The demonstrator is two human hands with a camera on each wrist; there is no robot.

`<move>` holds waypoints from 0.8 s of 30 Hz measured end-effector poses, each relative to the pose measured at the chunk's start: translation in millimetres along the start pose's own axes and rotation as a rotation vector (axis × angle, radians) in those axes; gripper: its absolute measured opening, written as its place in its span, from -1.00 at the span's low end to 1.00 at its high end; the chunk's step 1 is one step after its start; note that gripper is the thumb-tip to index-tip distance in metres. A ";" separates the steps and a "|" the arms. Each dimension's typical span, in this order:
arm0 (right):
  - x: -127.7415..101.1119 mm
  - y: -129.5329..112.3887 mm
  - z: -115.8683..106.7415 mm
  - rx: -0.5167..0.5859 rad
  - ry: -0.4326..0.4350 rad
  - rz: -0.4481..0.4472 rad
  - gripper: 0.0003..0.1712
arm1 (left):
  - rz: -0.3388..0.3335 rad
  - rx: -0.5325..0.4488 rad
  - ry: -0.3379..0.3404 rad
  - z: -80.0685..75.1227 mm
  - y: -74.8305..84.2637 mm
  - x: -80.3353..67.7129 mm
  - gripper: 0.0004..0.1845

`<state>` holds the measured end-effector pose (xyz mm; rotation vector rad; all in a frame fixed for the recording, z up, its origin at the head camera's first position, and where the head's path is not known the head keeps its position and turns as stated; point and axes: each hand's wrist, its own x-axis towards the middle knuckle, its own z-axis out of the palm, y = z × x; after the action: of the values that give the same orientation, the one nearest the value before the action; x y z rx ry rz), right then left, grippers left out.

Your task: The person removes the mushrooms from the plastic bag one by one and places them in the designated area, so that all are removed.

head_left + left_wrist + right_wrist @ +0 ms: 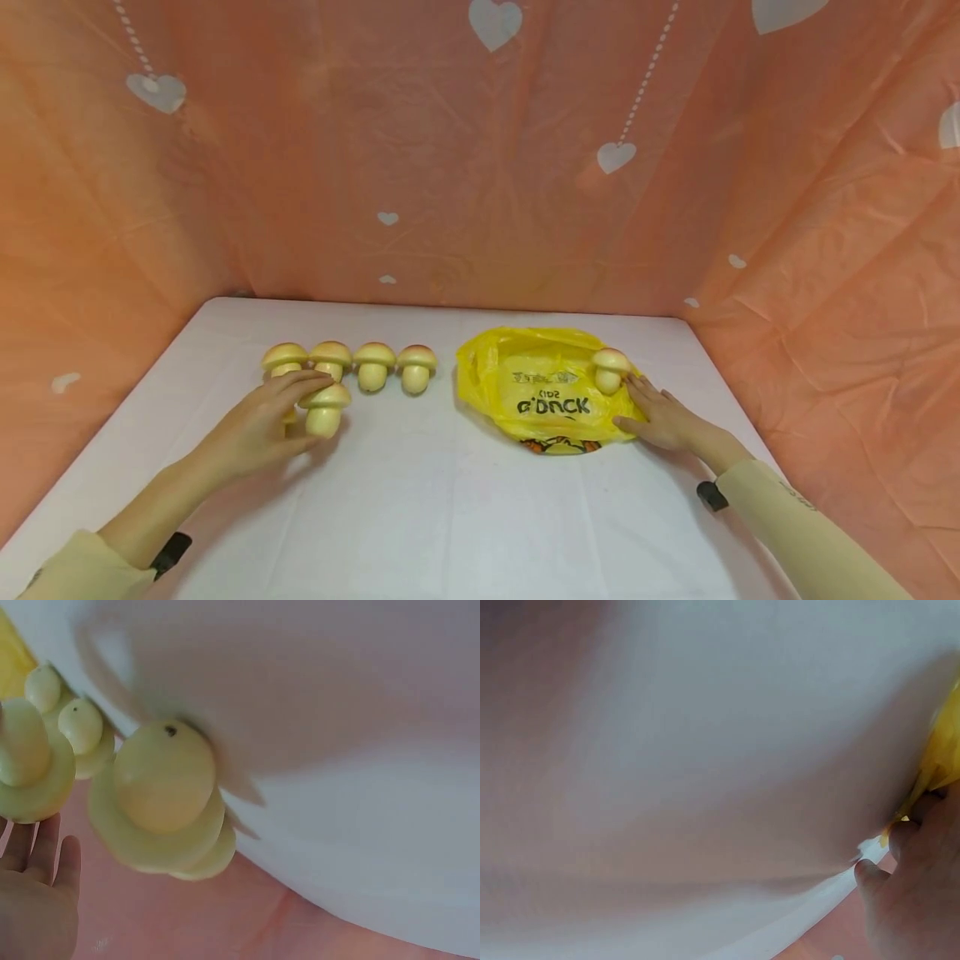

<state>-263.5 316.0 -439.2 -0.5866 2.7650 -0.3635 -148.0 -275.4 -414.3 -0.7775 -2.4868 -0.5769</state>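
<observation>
My left hand (262, 417) holds a toy mushroom (325, 410) with a pale stem and a pink-tinged cap, fingers over the cap and thumb low by the stem. In the left wrist view, fingers (41, 855) meet the cap's edge. Another mushroom (165, 780) shows large there; in the head view my hand mostly hides one behind it. My right hand (667, 419) lies at the right edge of a yellow plastic bag (487, 375), fingers extended and thumb apart. A mushroom (609, 371) sits at the bag's right side, right by the fingertips.
Several matching mushrooms (374, 365) stand in a row at the back left of the white-covered table (450, 517). An orange-pink curtain (420, 150) with white hearts encloses the back and sides. Black lettering marks the bag, which lies fairly flat.
</observation>
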 end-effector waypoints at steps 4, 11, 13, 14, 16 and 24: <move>0.2 0.0 -0.4 0.006 0.003 -0.005 0.06 | 0.041 0.013 -0.008 3.8 -3.2 -3.2 -0.13; 0.8 0.8 -0.4 0.000 0.004 -0.010 0.06 | 0.002 0.018 -0.074 5.3 -3.8 -6.9 -0.13; 0.5 1.5 -0.9 -0.002 0.004 -0.012 0.06 | -0.011 0.016 -0.090 5.6 -3.7 -7.5 -0.13; 0.4 2.2 -0.9 -0.001 0.003 -0.009 0.06 | -0.017 0.016 -0.096 5.8 -3.5 -7.9 -0.14; 0.3 2.5 -1.0 0.001 0.001 -0.005 0.06 | -0.023 0.017 -0.105 6.4 -3.6 -9.0 -0.13; -0.4 0.7 0.2 0.016 0.002 0.003 0.07 | -0.024 0.031 -0.118 11.7 -6.7 -14.6 -0.12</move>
<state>-263.4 316.8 -439.5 -0.5780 2.7626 -0.3851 -145.0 -280.5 -433.3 -0.7918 -2.6096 -0.5128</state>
